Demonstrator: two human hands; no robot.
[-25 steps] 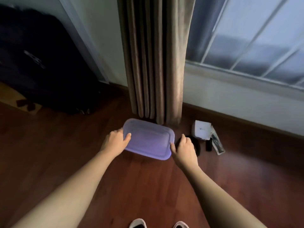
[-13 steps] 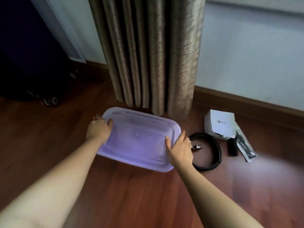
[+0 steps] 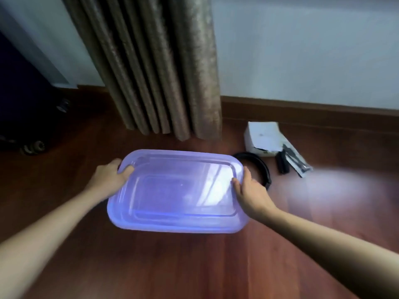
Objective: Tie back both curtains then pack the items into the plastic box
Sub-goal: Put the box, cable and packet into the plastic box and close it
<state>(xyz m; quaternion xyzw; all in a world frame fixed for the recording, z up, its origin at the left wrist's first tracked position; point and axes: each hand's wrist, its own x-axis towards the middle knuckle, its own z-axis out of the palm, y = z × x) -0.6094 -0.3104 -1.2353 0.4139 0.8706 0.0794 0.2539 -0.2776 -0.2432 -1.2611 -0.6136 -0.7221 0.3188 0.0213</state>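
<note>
A translucent purple plastic box point(image 3: 179, 190) with its lid on sits on the wooden floor in front of me. My left hand point(image 3: 108, 178) grips its left rim, thumb on the lid. My right hand point(image 3: 250, 190) holds the right rim. A gathered brown curtain point(image 3: 159, 67) hangs down to the floor just behind the box. To the right lie a coiled black cable point(image 3: 259, 167), partly hidden by the box and my right hand, a white carton point(image 3: 262, 139), a small black object point(image 3: 282, 165) and a clear packet point(image 3: 296, 162).
A dark wheeled suitcase point(image 3: 23, 108) stands at the far left against the wall. A wooden skirting board point(image 3: 313, 112) runs along the white wall behind the items. Bare floor point(image 3: 194, 266) stretches toward me.
The view has closed in on the floor and the box looks larger and nearer. Both hands have stayed on the box's ends, and the box now sits more squarely across my view.
</note>
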